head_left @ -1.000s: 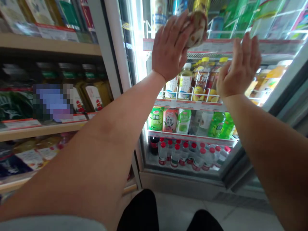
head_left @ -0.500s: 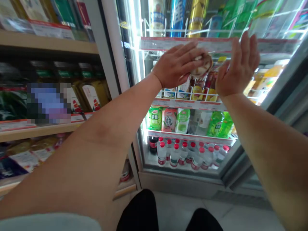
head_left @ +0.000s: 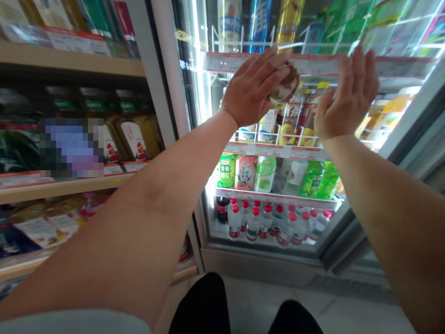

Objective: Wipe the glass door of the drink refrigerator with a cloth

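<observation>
A tall, lit, metal-framed drinks cooler (head_left: 257, 262) stands beside pale wooden shelves (head_left: 69, 58) of bottles, its rows of clear plastic bottles with red caps (head_left: 253, 222) upright at the bottom. In front, the right hand (head_left: 347, 99) is open, fingers raised, nothing visible in its grasp; whether it touches anything is unclear. The left hand (head_left: 251, 88), partly closed, grips a rounded brown-and-white object (head_left: 287, 88), off the shelves and not set down.

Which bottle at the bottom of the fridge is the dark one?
The leftmost bottle: it looks dark, whereas the red-capped bottles beside it are clear.
</observation>
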`<state>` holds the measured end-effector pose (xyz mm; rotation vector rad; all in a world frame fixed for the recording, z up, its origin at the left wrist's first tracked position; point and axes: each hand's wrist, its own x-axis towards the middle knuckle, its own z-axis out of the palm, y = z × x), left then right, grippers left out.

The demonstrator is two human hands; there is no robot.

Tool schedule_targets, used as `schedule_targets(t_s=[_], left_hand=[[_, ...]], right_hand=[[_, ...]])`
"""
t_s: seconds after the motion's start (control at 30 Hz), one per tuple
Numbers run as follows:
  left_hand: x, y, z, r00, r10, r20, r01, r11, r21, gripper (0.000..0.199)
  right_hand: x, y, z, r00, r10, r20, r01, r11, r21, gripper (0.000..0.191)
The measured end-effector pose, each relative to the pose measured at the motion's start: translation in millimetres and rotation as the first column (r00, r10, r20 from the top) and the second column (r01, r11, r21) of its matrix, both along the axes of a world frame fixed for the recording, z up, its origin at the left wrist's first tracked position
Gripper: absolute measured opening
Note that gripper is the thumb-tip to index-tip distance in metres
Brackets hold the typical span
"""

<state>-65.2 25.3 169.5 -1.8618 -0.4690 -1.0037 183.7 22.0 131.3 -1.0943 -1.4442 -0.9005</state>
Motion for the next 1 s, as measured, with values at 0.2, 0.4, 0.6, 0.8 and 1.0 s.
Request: schedule_targets(t_s=[0.2,0.4,0.6,0.8,1.0], left_hand=[[-1,1,-0.2,0.894,-0.017,0.449,0.006,1.000,0.027,0.060],[-1,2,-3.7,0.995,0.069,0.069,-0.071,0.997,0.032,0.051],[-2,6,-3.3,0.939,0.000,0.345,-0.030,0.996,0.082,0.056],[-2,0,-8.7,0.996,0.040,0.083,-0.049,0.993,0.105,0.048],[-3,10,-7.6,0.880,-0.006,0.474,-0.081,0.983,0.163,0.051]], right_hand=[[-2,-1,-0.8,0.998,-0.051,-0.023,0.050,0.998,-0.024,0.065],[3,5,-0.1,1.000,-0.015,0.010,0.015,1.000,0.020,0.069],[-1,-3,-1.2,0.999,-0.046,0.002,0.046,0.999,0.006,0.067],[-2,-3,-0.4,0.996,-0.080,-0.025,0.079,0.996,-0.043,0.067],[-5,-8,0.7,0.996,-0.079,-0.038,0.076,0.995,-0.063,0.067]])
